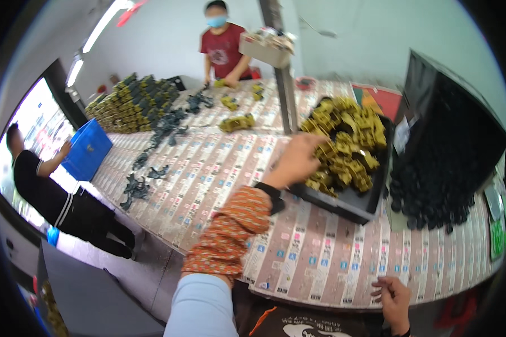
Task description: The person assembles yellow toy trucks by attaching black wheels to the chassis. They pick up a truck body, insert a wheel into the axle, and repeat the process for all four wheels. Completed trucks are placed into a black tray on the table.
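My left hand (299, 160), in an orange patterned oversleeve with a dark band at the wrist, reaches to the near left side of a black tray (343, 211). A heap of olive-yellow moulded plastic parts (351, 160) fills the tray. The bent fingers close on one olive-yellow plastic part at the heap's left edge; the fingertips are partly hidden. At the table's front edge on the right, my right hand (394, 300) hovers low. Its fingers are loosely bent and apart, and nothing shows in them.
A tipped black bin (455, 101) spills small black round pieces (433, 196) at the right. A metal post (287, 95) rises behind the tray. Dark curved parts (166, 129) lie left, near stacked parts (132, 104). One person works across the table; another holds a blue crate (88, 150).
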`<state>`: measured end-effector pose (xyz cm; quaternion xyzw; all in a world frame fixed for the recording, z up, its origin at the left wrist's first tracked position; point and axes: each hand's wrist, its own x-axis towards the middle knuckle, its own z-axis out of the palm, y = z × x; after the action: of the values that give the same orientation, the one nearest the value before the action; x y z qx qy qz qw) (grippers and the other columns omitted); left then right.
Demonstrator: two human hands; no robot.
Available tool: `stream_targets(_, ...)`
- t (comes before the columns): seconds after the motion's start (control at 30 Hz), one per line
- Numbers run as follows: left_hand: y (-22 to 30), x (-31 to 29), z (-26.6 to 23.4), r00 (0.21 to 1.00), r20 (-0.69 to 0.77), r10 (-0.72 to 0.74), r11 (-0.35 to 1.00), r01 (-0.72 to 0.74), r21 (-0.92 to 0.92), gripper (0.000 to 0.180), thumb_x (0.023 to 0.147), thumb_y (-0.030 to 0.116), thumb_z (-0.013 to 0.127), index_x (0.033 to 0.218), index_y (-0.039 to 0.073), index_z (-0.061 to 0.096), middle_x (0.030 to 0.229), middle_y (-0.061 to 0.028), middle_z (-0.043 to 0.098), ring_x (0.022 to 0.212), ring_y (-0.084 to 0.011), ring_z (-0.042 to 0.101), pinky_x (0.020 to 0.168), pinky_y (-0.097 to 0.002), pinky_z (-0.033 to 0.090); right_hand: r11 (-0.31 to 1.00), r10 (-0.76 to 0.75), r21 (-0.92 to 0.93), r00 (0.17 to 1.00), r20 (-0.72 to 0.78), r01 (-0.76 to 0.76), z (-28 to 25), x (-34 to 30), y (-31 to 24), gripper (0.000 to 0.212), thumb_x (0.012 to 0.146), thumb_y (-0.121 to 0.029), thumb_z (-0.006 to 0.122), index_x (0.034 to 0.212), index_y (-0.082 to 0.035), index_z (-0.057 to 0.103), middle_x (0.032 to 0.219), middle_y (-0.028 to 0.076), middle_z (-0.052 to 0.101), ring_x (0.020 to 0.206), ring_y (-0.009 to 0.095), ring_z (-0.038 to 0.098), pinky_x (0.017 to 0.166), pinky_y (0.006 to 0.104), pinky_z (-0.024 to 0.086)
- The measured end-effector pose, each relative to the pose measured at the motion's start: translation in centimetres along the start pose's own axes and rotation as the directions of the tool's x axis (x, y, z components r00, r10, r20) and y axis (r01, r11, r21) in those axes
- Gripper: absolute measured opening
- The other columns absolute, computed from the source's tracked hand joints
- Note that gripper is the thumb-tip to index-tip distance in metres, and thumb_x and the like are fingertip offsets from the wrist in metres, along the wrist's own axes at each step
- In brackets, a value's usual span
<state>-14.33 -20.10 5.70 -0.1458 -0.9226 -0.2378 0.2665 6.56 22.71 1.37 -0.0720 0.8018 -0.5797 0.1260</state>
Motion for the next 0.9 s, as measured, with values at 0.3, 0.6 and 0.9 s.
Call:
stream_targets(0.3, -0.6, 2.1, 3.6, 0.969, 0.192, 0.157, 0.750, -0.243, 0.616, 0.044, 0.084, 0.014, 0.069, 0.127, 0.021, 0.061, 0.143, -0.0051, 0.054, 0.137, -0.0303, 0.045, 0.103, -0.0479, 0.039, 0.928, -0.246, -0.219, 0.938, 0.243, 0.300, 0.4, -0.5, -1.5, 0.030, 0.105, -0.006, 0.053, 0.133, 0.000, 0.062, 0.112, 0.018, 0.075, 0.091, 0.025, 0.075, 0.074, 0.0357, 0.058)
stream_targets(0.6, 4.2, -2.4, -4.7, 0.912, -0.057, 0.406, 0.795, -0.322, 0.515, 0.036, 0.088, 0.009, 0.062, 0.123, 0.018, 0.058, 0.144, -0.0039, 0.053, 0.128, -0.0245, 0.051, 0.102, -0.0424, 0.041, 0.974, -0.166, -0.124, 0.972, 0.167, 0.188, 0.4, -0.8, -0.8, 0.022, 0.102, -0.002, 0.051, 0.119, 0.006, 0.062, 0.101, 0.019, 0.074, 0.078, 0.023, 0.073, 0.065, 0.0312, 0.057)
stream_targets(0.9, 17.0, -18.4, -5.0, 0.815, 0.064, 0.575, 0.760, -0.562, 0.328, 0.038, 0.090, 0.025, 0.071, 0.125, 0.026, 0.057, 0.145, 0.0012, 0.058, 0.126, -0.0239, 0.057, 0.098, -0.0379, 0.050, 0.754, -0.055, 0.618, 0.915, 0.399, -0.225, 7.3, 2.4, -6.1, 0.053, 0.107, -0.028, 0.050, 0.154, -0.006, 0.037, 0.136, 0.017, 0.058, 0.114, 0.024, 0.064, 0.077, 0.0337, 0.059)
